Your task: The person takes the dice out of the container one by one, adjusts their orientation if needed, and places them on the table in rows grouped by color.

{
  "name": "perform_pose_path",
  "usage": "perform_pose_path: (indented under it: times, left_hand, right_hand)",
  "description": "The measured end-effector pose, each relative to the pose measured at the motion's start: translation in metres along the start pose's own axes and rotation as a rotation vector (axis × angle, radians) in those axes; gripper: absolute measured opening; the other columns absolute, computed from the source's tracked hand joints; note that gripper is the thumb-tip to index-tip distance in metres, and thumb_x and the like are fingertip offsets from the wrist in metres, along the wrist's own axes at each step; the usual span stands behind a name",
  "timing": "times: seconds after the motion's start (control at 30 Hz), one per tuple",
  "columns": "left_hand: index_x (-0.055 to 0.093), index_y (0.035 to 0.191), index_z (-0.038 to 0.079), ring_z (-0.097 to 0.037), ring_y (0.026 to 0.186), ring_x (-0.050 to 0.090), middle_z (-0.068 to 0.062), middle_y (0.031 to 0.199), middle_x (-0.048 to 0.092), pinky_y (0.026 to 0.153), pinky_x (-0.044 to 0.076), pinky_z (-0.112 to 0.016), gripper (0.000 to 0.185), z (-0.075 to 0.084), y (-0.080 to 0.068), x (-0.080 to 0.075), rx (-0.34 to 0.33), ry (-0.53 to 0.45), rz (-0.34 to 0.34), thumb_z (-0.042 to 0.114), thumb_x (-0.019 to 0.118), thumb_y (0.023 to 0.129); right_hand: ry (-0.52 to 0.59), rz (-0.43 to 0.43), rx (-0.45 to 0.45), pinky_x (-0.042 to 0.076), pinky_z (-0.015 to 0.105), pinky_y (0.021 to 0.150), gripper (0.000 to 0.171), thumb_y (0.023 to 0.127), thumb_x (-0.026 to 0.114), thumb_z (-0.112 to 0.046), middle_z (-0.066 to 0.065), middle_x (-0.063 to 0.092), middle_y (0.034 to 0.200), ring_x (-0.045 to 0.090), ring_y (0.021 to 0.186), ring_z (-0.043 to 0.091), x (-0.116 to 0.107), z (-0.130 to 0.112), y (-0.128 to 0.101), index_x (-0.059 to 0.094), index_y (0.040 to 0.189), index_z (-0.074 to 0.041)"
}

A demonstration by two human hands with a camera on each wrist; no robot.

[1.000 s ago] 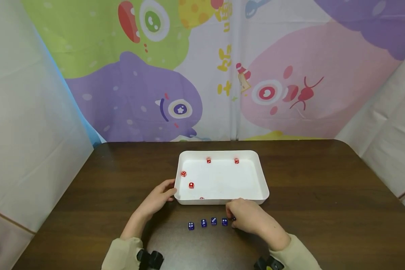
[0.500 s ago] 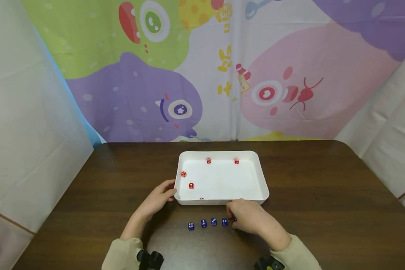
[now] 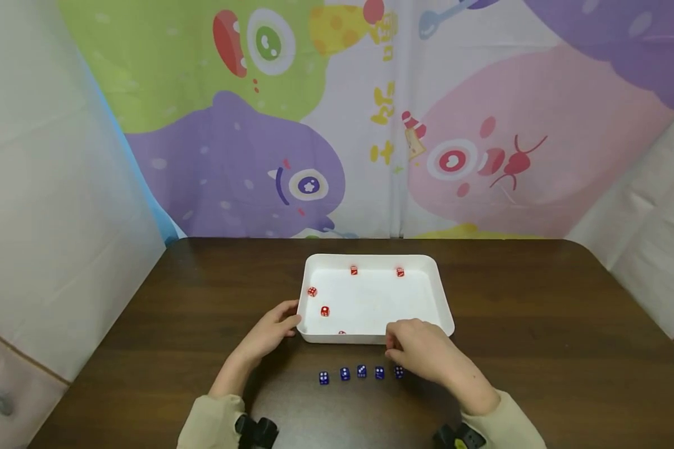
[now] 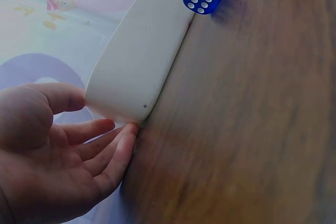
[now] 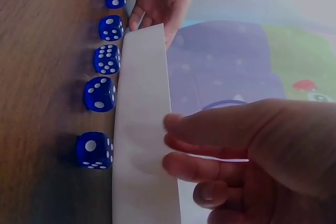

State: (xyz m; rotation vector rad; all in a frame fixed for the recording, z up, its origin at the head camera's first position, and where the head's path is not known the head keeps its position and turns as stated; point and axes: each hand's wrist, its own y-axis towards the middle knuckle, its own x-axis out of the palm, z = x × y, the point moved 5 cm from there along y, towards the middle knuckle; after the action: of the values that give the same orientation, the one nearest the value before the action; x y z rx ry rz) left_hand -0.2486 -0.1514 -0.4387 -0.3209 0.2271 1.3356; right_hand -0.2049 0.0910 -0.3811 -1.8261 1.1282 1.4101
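Observation:
A white tray [image 3: 371,299] lies on the table with several red dice [image 3: 325,311] in it. In front of it, several blue dice [image 3: 362,371] stand in a row. My left hand [image 3: 266,333] touches the tray's front left corner from outside, its fingers extended; the left wrist view shows the thumb [image 4: 68,98] near the rim. My right hand [image 3: 424,349] hovers at the front wall, just beyond the rightmost blue die [image 3: 399,372]. In the right wrist view its fingers [image 5: 194,167] are loosely bent, with nothing seen between them and apart from the dice.
The dark wooden table [image 3: 539,343] extends on both sides of the tray. A printed cartoon curtain [image 3: 292,156] hangs behind the table, and pale sheets [image 3: 45,187] flank it. One red die [image 3: 342,332] is mostly hidden behind the tray's front wall.
My right hand has let go of the rightmost blue die and risen toward the tray, so that die now shows. The left hand stays at the tray. The head view has shifted slightly.

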Motion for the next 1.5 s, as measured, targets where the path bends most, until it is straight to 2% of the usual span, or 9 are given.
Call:
perform_pose_path:
  times: [0.4, 0.73, 1.03, 1.27, 1.5]
  left_hand:
    - [0.039, 0.133, -0.004, -0.028, 0.106, 0.053, -0.023, 0.128, 0.047, 0.084, 0.048, -0.038, 0.044, 0.002, 0.0, -0.001, -0.006, 0.007, 0.004, 0.013, 0.047, 0.093]
    - [0.04, 0.132, -0.004, -0.028, 0.104, 0.053, -0.022, 0.127, 0.048, 0.083, 0.048, -0.038, 0.043, 0.0, 0.0, 0.001, -0.006, 0.0, 0.01, 0.011, 0.047, 0.092]
    - [0.041, 0.131, -0.005, -0.028, 0.102, 0.054, -0.023, 0.126, 0.049, 0.081, 0.048, -0.036, 0.042, -0.004, 0.001, -0.001, -0.001, -0.003, 0.022, 0.01, 0.047, 0.092]
    - [0.041, 0.131, -0.005, -0.028, 0.104, 0.053, -0.023, 0.127, 0.048, 0.082, 0.048, -0.036, 0.042, -0.004, 0.003, -0.002, 0.0, -0.001, 0.015, 0.011, 0.047, 0.092]
    - [0.039, 0.131, -0.006, -0.03, 0.105, 0.053, -0.025, 0.127, 0.047, 0.082, 0.049, -0.036, 0.043, -0.002, 0.001, -0.002, 0.022, 0.004, -0.003, 0.011, 0.046, 0.093]
  right_hand:
    - [-0.05, 0.111, -0.045, 0.035, 0.023, 0.05, 0.019, 0.081, 0.06, -0.014, -0.01, 0.045, 0.057, 0.041, 0.055, 0.006, -0.004, -0.007, 0.022, 0.052, 0.064, -0.017]
    - [-0.015, 0.097, -0.045, 0.037, 0.024, 0.05, 0.016, 0.082, 0.056, -0.012, -0.009, 0.048, 0.059, 0.042, 0.055, 0.007, 0.008, -0.011, 0.042, 0.056, 0.067, -0.016]
    - [-0.039, 0.085, -0.051, 0.039, 0.026, 0.05, 0.015, 0.084, 0.056, -0.012, -0.006, 0.052, 0.061, 0.044, 0.055, 0.008, 0.014, -0.018, 0.062, 0.058, 0.069, -0.013]
    - [-0.029, 0.08, -0.08, 0.043, 0.027, 0.057, 0.006, 0.083, 0.057, -0.01, -0.001, 0.057, 0.073, 0.051, 0.064, 0.012, 0.02, -0.034, 0.077, 0.063, 0.083, -0.01]
    - [-0.037, 0.055, -0.104, 0.05, 0.035, 0.069, 0.018, 0.085, 0.059, -0.013, 0.005, 0.06, 0.097, 0.058, 0.085, 0.019, 0.031, -0.043, 0.085, 0.065, 0.102, -0.01]
